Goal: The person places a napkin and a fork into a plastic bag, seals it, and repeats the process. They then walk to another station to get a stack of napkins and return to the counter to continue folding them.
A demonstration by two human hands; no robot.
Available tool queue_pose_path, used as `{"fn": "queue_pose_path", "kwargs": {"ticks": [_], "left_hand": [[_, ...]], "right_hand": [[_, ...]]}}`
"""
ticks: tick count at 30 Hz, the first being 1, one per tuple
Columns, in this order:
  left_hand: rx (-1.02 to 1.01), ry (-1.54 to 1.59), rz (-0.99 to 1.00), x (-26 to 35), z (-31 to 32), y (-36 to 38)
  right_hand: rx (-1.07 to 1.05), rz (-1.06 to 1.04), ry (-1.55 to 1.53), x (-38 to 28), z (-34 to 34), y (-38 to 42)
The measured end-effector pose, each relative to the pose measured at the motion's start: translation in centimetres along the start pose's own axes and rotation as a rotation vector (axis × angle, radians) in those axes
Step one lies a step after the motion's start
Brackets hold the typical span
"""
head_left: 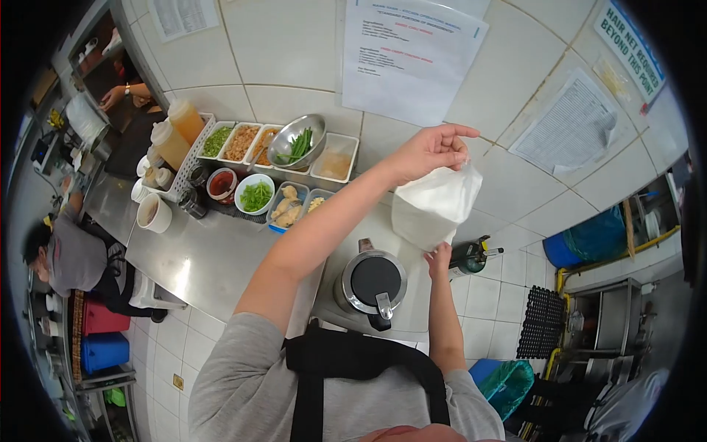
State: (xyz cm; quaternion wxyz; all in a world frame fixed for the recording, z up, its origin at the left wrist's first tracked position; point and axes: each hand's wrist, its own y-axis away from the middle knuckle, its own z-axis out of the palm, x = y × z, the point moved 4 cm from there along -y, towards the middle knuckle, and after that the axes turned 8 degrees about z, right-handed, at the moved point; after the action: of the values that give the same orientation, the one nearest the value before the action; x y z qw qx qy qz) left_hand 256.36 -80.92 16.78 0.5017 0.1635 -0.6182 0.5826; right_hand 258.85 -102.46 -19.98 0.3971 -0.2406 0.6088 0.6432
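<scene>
Pinching a white bag (433,206), contents hidden, the left hand (433,153) holds its top; the right hand (440,259) touches its lower corner, grip unclear.

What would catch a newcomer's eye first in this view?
Probably the pale bag right of centre, with the left hand at its top and the right hand at its lower edge. Next, the round metal vessel with a black top on the counter just below it, then the shiny metal bowl of greens among the ingredient containers, left of centre.
</scene>
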Motion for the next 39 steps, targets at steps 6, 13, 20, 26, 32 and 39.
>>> {"fn": "queue_pose_path", "kwargs": {"ticks": [6,13,20,26,32,39], "left_hand": [[-0.065,-0.123,-0.034,-0.8,-0.1,-0.7],[-0.164,-0.365,0.020,-0.3,2.3,-1.6],[0.067,-0.504,0.175,-4.1,-1.8,-0.8],[-0.007,-0.659,0.003,-4.0,-2.4,-2.5],[0.119,-0.520,0.124,-0.7,-1.3,-4.2],[0.056,-0.762,0.129,-0.3,1.8,-3.0]], "right_hand": [[0.244,-0.983,0.103,-12.8,1.8,7.8],[-0.160,-1.160,0.991,-24.8,9.5,22.0],[-0.490,-1.094,0.484,-27.2,8.9,21.1],[-0.449,-1.016,0.299,-30.9,6.2,19.1],[-0.343,-1.310,0.195,-34.3,5.7,22.8],[-0.449,-0.394,1.300,-29.0,11.9,18.2]]}}
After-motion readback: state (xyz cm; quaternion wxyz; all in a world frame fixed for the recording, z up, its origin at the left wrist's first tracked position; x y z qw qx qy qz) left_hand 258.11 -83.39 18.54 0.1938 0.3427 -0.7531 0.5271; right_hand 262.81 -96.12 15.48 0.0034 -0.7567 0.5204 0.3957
